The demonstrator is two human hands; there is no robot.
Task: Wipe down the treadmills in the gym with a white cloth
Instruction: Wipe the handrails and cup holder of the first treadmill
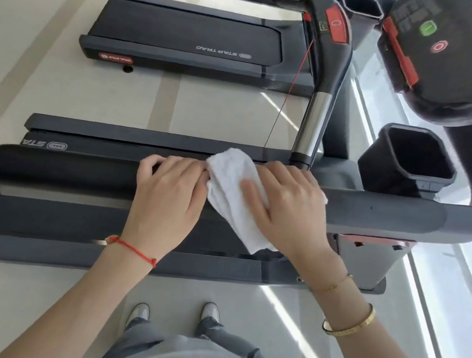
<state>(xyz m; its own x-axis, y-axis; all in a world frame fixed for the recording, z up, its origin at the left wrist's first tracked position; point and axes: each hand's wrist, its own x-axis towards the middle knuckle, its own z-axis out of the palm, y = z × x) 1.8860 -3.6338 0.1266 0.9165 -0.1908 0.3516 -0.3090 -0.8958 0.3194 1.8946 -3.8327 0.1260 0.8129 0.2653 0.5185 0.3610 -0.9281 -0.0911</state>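
White terry cloth drapes over the near treadmill's padded side handrail, a dark bar running from 9 o'clock to 3 o'clock. The right hand lies flat on the cloth, fingers straight and slightly spread, pressing it onto the bar. The left hand, just beside it at 9 o'clock, curls its fingers over the bare rail and touches the cloth's edge. From the right fingers, uncovered rail stretches long toward 9 o'clock, past the left hand, to its rounded end; toward 3 o'clock it bends near a cup holder. A wipe would likely travel along that axis. A second treadmill sits at 12 o'clock.
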